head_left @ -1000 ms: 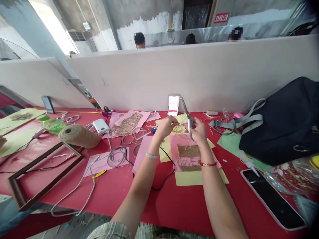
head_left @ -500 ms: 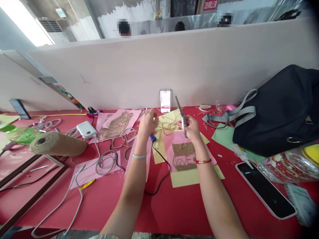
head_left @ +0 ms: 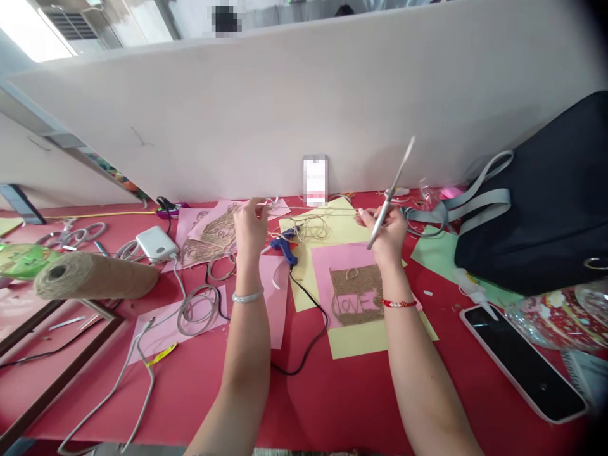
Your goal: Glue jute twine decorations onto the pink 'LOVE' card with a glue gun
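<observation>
My left hand (head_left: pixel 251 218), with a pale bangle at the wrist, is closed in a pinch on twine (head_left: pixel 327 209). The twine stretches nearly level across to my right hand (head_left: pixel 388 228). That hand grips scissors (head_left: pixel 401 170), their blades pointing up, and its thumb and finger pinch the twine's other side. Below the strand lie a loose tangle of twine (head_left: pixel 316 229) and a blue glue gun (head_left: pixel 285 246) on yellow paper (head_left: pixel 339 231). Nearer me, a twine panel with "LOVE" lettering (head_left: pixel 356 307) rests on pink paper (head_left: pixel 323 266).
A twine spool (head_left: pixel 102 277) and a brown frame (head_left: pixel 71 361) are at left, near a white power bank (head_left: pixel 156 243) and cables. Another twine piece (head_left: pixel 209 244) lies behind my left hand. A lit phone (head_left: pixel 315 180) leans on the partition. A dark bag (head_left: pixel 555 209) and another phone (head_left: pixel 522 364) occupy the right.
My hands have moved apart, the left one leftward and the right one rightward. Twine now runs taut between them. The scissors have tilted to point up and right. The camera view has dipped.
</observation>
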Tool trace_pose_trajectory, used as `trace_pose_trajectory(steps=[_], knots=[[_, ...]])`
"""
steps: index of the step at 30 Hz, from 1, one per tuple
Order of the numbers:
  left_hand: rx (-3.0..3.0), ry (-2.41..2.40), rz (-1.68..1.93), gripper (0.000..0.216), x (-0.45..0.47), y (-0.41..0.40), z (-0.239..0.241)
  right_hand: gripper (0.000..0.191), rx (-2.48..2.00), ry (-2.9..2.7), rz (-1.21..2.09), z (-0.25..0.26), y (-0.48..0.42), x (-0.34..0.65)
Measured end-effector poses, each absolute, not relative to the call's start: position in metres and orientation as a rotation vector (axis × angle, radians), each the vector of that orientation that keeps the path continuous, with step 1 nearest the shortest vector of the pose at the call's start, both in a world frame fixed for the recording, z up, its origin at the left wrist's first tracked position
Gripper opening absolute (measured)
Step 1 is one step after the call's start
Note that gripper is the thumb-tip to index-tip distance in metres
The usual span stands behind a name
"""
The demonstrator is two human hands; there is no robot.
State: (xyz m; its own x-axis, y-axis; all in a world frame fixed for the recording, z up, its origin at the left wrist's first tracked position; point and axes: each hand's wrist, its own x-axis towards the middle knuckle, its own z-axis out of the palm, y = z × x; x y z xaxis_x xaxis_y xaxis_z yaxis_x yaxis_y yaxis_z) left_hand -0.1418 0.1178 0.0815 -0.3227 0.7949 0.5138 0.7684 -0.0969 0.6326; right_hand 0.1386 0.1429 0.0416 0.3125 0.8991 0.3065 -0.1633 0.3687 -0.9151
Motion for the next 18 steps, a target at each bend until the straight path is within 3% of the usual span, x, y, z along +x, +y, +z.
trace_pose_trajectory(steps=[6, 11, 15, 18], knots=[[1.729, 2.192, 1.465, 0.01, -0.147, 0.118, 0.081, 0.054, -0.953, -0.932, 0.753, 0.036, 0.15, 0.149], [1.691, 2.374, 1.574, 0.029, -0.163, 0.117, 0.076, 0.042, -1.001, -0.933, 0.52, 0.032, 0.157, 0.158], [1.49, 2.462, 1.554, 0.007, -0.189, 0.118, 0.068, 0.036, -0.985, -0.78, 0.245, 0.03, 0.163, 0.189], [1.403, 2.263, 1.577, 0.014, -0.192, 0.121, 0.068, 0.038, -0.998, -0.741, 0.155, 0.026, 0.166, 0.212]])
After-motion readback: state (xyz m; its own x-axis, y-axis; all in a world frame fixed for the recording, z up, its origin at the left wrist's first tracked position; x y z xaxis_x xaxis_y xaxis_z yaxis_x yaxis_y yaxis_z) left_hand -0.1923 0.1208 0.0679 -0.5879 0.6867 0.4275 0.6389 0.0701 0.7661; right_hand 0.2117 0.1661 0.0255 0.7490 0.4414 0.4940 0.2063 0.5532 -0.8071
